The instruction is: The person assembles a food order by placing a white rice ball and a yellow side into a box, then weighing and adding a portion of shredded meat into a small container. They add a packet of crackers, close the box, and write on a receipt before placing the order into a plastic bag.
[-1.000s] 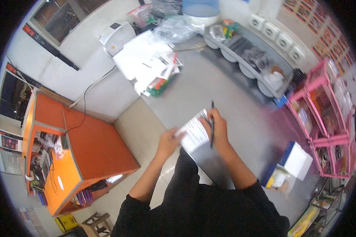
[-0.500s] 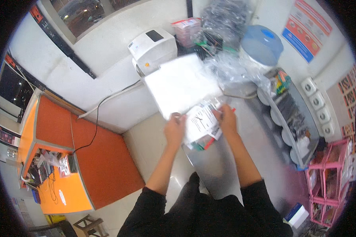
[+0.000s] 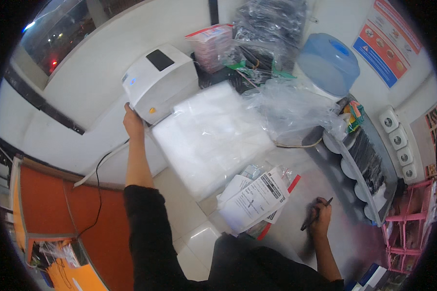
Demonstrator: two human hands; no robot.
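My left hand (image 3: 133,121) reaches to the lower left side of a white label printer (image 3: 167,82), touching or nearly touching it. One finger points up along the casing; the other fingers are mostly hidden, so its grip does not show. My right hand (image 3: 320,218) is closed around a black pen (image 3: 311,217), low over the steel table (image 3: 301,242). Between my arms, a loose stack of white printed slips (image 3: 255,199) lies on clear plastic packets with red and green edges (image 3: 293,184). The top slip bears a pen mark.
A thick white plastic-wrapped stack (image 3: 209,140) lies beyond the slips. Behind it are crumpled clear bags (image 3: 291,104), a pink-filled bag (image 3: 212,46) and a blue water jug (image 3: 329,65). A grey organizer (image 3: 359,169) and pink rack (image 3: 405,228) line the right side.
Both hands have let go of the slips, which now lie on the table. My left hand has moved up and left to the printer; my right has moved right and down and now shows a pen.
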